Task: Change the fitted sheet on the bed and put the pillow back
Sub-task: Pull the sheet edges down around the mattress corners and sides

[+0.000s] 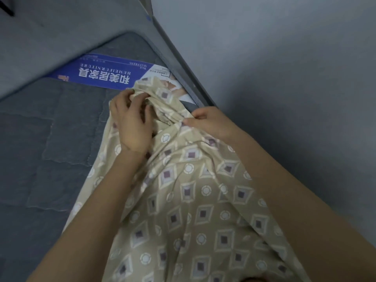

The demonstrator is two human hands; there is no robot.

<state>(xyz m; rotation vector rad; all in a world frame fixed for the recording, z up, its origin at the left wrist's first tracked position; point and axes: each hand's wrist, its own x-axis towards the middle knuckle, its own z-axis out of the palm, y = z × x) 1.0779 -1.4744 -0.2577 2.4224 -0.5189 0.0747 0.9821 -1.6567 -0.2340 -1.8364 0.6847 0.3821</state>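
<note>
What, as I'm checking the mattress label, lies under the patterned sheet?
The sheet lies over the grey mattress and covers one end of its blue label. Whatever else lies beneath the cloth is hidden.

The sheet (189, 200) in my grip is sandy beige, printed with cream-edged diamonds around dark purplish square centres, with pale rings scattered between them. Left of it, the mattress (40, 139) is dark slate grey with a quilted stitch pattern. In the upper middle of the frame lies a royal-blue label (101, 72) with white lettering; its right end looks whitish, perhaps a printed photo. The wall (284, 58) at the right is plain pale grey.
</note>
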